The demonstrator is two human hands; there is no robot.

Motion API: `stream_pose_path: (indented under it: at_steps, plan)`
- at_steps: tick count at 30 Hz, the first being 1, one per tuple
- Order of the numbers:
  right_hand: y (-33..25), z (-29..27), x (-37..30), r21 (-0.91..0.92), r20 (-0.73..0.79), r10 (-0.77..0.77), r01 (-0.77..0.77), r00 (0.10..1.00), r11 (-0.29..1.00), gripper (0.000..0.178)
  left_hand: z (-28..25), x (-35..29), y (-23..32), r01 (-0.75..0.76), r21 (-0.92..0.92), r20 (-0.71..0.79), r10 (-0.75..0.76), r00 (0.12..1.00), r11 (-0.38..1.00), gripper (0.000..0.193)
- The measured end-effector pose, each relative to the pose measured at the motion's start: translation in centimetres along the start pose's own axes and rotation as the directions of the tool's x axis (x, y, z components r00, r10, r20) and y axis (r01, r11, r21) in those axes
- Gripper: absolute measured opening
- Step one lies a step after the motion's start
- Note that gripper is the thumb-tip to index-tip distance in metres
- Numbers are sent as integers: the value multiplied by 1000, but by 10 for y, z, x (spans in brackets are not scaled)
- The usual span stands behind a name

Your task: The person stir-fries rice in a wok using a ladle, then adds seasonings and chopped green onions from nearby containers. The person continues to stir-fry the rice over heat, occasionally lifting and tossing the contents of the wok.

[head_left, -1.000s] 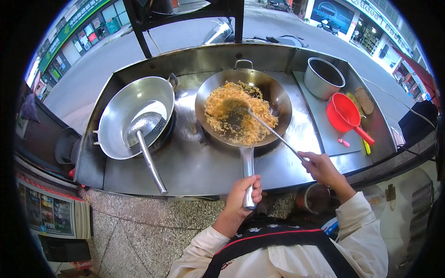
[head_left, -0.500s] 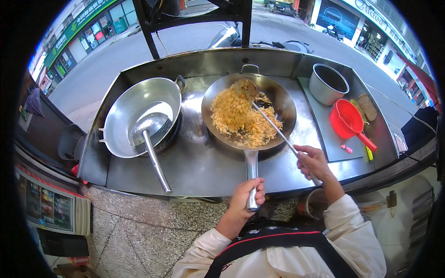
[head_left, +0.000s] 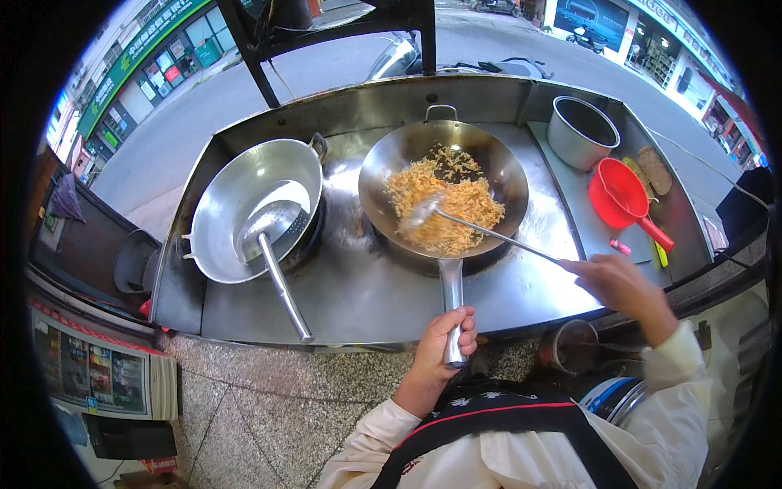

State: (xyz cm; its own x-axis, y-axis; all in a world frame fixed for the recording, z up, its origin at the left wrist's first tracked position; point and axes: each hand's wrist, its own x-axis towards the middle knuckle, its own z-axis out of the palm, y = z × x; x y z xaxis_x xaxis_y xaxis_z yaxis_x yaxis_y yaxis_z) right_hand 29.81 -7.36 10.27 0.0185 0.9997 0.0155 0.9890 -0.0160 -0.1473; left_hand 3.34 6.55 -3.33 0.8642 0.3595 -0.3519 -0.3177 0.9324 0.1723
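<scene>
A long-handled wok (head_left: 511,183) sits on the steel stove top with fried rice (head_left: 464,204) spread over its middle. My left hand (head_left: 447,340) is closed round the wok's metal handle. In my right hand (head_left: 617,281) is the long thin handle of a cooking ladle (head_left: 420,213). The ladle's head, smeared by motion, lies on the rice at the left side of the wok. Left of it stands a wide two-eared pan (head_left: 216,191) with a skimmer (head_left: 277,232) resting inside, its handle hanging over the near rim.
On the right, a grey board (head_left: 562,196) bears a deep metal pot (head_left: 580,134), a red plastic dipper (head_left: 619,196) and a small pink item (head_left: 621,246). A sponge-like brown pad (head_left: 654,169) lies beside them. A black frame (head_left: 350,37) rises beyond the stove's raised back edge.
The ladle has swung from the wok's far side to its near left, and the rice is pushed into a flatter heap. My right hand has moved right; my left still grips the handle.
</scene>
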Motion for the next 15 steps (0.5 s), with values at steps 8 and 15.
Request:
stream_pose_path:
  at_steps: [8,15]
  plan:
    - [-41,-8,16,-111,160,142,-125,977,986,33,3,-1,0,0,-7,-1,0,1000,1000,19]
    - [5,41,65,73,-76,43,-37,996,997,40,2,0,1,-3,16,-7,3,1000,1000,18]
